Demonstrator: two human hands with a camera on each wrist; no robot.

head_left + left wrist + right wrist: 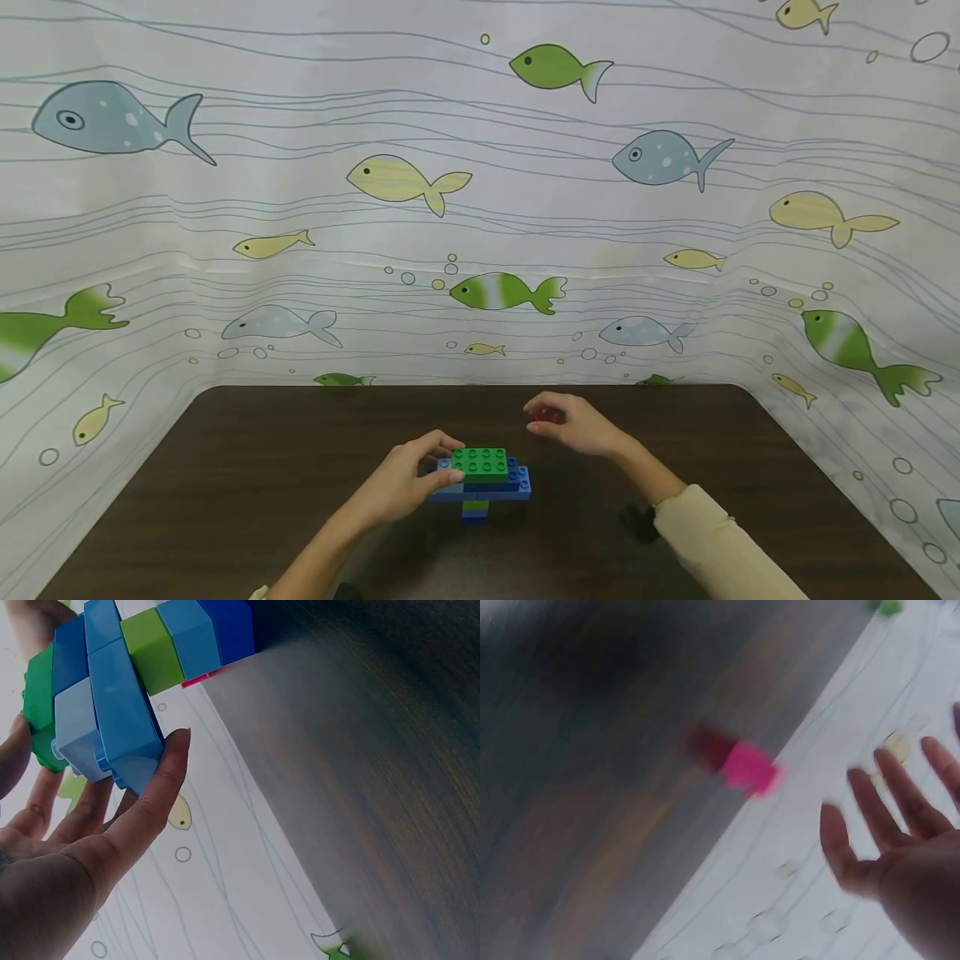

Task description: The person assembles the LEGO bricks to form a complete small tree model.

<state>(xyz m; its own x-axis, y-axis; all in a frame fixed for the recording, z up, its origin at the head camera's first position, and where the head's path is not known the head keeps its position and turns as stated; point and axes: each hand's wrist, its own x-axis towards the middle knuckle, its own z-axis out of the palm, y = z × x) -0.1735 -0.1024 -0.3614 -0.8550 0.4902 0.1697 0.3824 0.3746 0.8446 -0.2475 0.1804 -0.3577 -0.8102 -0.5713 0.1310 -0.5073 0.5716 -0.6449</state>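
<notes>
A built stack of toy building bricks stands on the table, with a green brick on top, blue bricks under it and a narrow lime and dark blue foot. My left hand holds the stack's left side, the thumb by the green brick. In the left wrist view, the fingers of my left hand reach around the light blue brick. Fingers spread, my right hand is just short of a pink-red brick, blurred in the right wrist view. In the head view, my right hand partly covers that red brick.
The dark wooden table ends at a white fish-patterned backdrop, which rises behind and on both sides. A black object is by the right sleeve.
</notes>
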